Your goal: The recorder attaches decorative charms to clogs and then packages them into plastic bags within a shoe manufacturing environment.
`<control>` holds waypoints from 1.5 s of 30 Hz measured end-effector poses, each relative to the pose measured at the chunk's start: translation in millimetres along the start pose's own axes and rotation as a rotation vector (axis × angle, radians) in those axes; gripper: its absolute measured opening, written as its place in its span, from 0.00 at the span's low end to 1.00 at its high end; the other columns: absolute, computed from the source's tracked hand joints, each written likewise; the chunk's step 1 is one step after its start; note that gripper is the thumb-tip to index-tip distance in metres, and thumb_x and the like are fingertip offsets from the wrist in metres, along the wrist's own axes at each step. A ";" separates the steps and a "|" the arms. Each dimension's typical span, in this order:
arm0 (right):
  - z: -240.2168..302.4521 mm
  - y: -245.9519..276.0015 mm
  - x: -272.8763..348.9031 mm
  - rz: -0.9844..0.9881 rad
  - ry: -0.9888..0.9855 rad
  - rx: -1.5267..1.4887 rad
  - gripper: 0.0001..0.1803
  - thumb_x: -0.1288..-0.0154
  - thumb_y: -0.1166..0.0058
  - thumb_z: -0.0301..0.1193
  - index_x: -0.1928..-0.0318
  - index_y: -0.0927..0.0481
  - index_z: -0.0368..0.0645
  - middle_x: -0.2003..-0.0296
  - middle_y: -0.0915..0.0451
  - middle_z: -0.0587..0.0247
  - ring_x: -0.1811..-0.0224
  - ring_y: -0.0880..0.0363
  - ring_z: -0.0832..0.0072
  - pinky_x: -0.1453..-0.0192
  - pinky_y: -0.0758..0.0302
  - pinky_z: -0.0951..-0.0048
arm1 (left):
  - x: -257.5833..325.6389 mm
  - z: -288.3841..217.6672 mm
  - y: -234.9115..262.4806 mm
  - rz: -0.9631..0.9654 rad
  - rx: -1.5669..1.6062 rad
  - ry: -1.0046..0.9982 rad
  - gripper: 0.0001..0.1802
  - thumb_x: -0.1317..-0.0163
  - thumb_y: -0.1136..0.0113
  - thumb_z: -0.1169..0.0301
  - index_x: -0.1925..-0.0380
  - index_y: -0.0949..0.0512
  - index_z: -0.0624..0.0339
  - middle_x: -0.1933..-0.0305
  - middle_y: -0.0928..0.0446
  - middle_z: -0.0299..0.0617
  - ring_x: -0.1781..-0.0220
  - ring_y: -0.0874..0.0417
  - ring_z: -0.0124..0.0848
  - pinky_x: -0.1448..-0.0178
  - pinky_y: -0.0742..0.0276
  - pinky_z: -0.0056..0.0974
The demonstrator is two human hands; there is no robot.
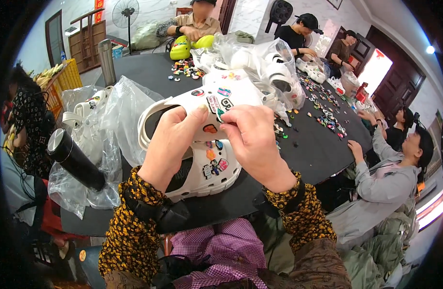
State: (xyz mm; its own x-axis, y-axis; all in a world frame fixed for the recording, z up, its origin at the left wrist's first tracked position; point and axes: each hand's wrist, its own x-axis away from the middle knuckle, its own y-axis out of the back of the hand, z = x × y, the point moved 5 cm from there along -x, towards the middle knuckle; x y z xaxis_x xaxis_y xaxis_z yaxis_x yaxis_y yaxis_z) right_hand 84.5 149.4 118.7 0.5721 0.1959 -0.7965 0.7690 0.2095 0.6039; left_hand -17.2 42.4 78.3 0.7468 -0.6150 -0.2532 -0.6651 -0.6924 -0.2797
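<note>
Clamps the left grip (pixel 167 138) on a smooth, round-toed white clog (pixel 248 96), pressing the thumb to the upper and keeping the remaining fingers out of sight behind. Closes the right grip (pixel 253 129) in a pinch on a small green charm (pixel 220 111) atop the clog, covering much of the outline with thumb and bent index finger; cannot tell its exact shape or fit. Angles both wrists inward from below, in gathered, yellow-on-black patterned sleeves (pixel 132 212). Holds the clog above the near edge of the flat, dark tabletop (pixel 303 156), partly hiding a second white clog (pixel 212 184) dotted with moulded charms. Has to the left a black cylindrical tumbler (pixel 74 159) and a crumpled clear plastic bag (pixel 139 98). Faces, beyond, more clogs half-obscured in creased plastic (pixel 221 53). Has to the right a multicoloured scatter of charms (pixel 327 123), too small to make out singly. Sits opposite a person (pixel 197 21) handling yellow-green clogs (pixel 180 48).
</note>
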 end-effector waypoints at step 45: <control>8.4 -11.4 23.1 0.136 0.131 0.233 0.22 0.48 0.49 0.27 0.51 0.25 0.30 0.54 0.27 0.56 0.51 0.29 0.66 0.45 0.38 0.64 | 1.6 16.4 -3.6 -0.021 -0.049 -0.111 0.13 0.36 0.49 0.72 0.57 0.22 0.71 0.62 0.21 0.37 0.61 0.24 0.21 0.56 0.27 0.29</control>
State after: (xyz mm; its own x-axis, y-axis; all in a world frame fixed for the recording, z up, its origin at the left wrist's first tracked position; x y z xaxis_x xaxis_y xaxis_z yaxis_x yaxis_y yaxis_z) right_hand 91.3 143.5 93.1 0.6446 0.3324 -0.6885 0.7411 -0.0501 0.6696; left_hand -13.7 50.1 63.7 0.7536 -0.5568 -0.3494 -0.6466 -0.7236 -0.2414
